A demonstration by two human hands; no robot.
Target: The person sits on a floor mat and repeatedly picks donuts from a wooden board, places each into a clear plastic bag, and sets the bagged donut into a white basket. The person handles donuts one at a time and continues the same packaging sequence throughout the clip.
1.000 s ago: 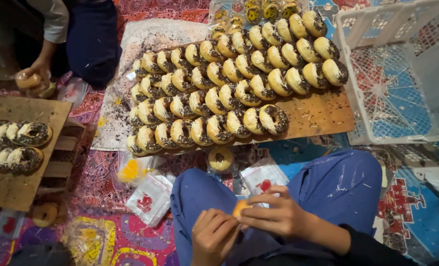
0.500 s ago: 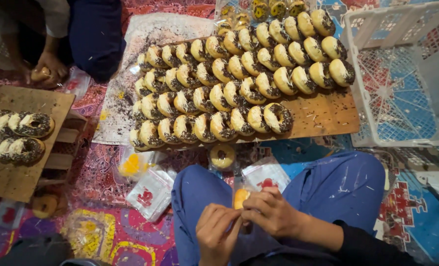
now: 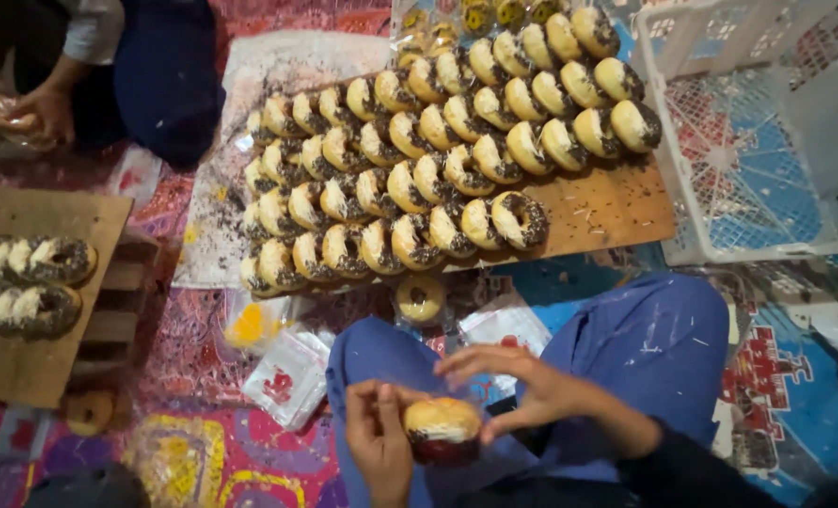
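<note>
A doughnut (image 3: 442,423) with dark sprinkles sits over my lap, partly inside a clear plastic bag. My left hand (image 3: 379,444) holds it from the left side. From the right, my right hand (image 3: 522,388) grips the bag's top edge with spread fingers. Beyond my blue-trousered knees lies a wooden board (image 3: 607,209) carrying several rows of overlapping sprinkled doughnuts (image 3: 410,179). One bagged doughnut (image 3: 420,299) rests on the floor just in front of the board.
A white plastic crate (image 3: 767,122) stands at the right. Small clear bags (image 3: 287,372) lie on the patterned mat at left. A second board (image 3: 24,348) holds more doughnuts (image 3: 33,282). Another person's hands (image 3: 38,113) hold a bagged doughnut at top left.
The doughnut has come down lower into the bag between my hands, and my right hand has opened over it. The view has shifted slightly.
</note>
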